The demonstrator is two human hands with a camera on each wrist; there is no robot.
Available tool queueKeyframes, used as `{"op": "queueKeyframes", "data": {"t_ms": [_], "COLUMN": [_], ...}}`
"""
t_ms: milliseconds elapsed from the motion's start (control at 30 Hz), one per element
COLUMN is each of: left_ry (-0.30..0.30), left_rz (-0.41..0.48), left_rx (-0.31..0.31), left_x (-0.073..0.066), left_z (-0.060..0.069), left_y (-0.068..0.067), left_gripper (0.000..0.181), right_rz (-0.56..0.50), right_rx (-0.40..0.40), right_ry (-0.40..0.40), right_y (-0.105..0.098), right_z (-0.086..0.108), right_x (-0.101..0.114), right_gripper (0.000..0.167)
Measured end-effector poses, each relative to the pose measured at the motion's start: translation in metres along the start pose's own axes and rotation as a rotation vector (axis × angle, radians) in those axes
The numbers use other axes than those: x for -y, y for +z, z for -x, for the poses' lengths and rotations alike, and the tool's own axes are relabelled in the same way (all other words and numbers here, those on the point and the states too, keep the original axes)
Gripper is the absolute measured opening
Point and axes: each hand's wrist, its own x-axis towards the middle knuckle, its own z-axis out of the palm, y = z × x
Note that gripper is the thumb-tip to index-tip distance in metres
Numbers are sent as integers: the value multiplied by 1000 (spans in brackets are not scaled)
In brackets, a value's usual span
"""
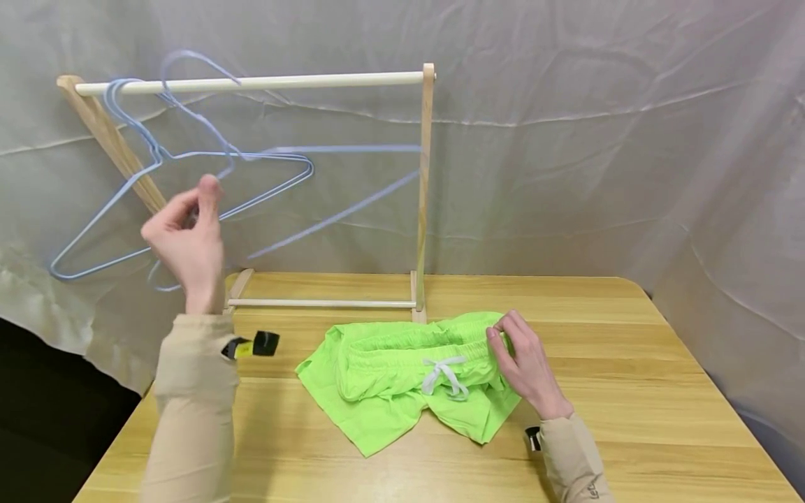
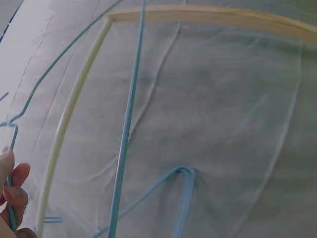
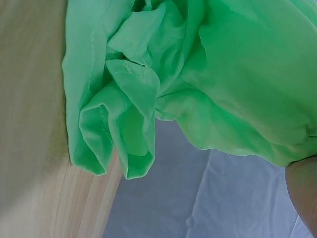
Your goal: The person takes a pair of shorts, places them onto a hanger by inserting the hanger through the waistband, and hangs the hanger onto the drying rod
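A light blue hanger (image 1: pixel 339 215) is pinched by my left hand (image 1: pixel 191 241), in front of the rack's upper bar; its hook stands near the bar, and motion blurs it. In the left wrist view, the fingers of my left hand (image 2: pixel 14 198) curl round the blue wire (image 2: pixel 126 124). Bright green shorts (image 1: pixel 390 370) with a white drawstring bow (image 1: pixel 445 376) lie on the table, waistband partly raised. My right hand (image 1: pixel 527 363) grips the waistband's right end. The right wrist view has the green fabric (image 3: pixel 247 74) filling much of the frame, with part of my right hand (image 3: pixel 304 191) at its edge.
A wooden rack (image 1: pixel 426 188) with a white top bar (image 1: pixel 327 82) stands at the table's back left. Several blue hangers (image 1: pixel 94 230) hang at the bar's left end. The wooden table (image 1: pixel 629 363) has its back edge near a grey curtain (image 1: pixel 566 175).
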Motion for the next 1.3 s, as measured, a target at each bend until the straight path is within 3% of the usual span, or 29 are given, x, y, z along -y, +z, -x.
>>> {"op": "queueKeyframes", "data": {"t_ms": [267, 467, 600, 867, 1133, 1300], "left_ry": [-64, -18, 40, 46, -61, -93], "left_rz": [-129, -135, -130, -68, -82, -65], "left_rx": [203, 352, 415, 480, 557, 629], "left_x": [38, 67, 78, 91, 98, 99], "left_z": [57, 90, 106, 130, 140, 144], "left_y": [-22, -29, -28, -23, -19, -15], "left_gripper": [15, 10, 7, 4, 4, 3], "right_rz": [0, -15, -42, -87, -108, -115], "right_rx": [-14, -31, -49, -57, -17, 27], "right_ry": [-31, -76, -122, -166, -162, -145], "right_y": [-2, -3, -3, -3, -2, -3], "right_z": [0, -1, -3, -3, -3, -1], "right_x": [-2, -2, -1, -3, -2, 0], "right_gripper": [17, 18, 16, 16, 17, 19]}}
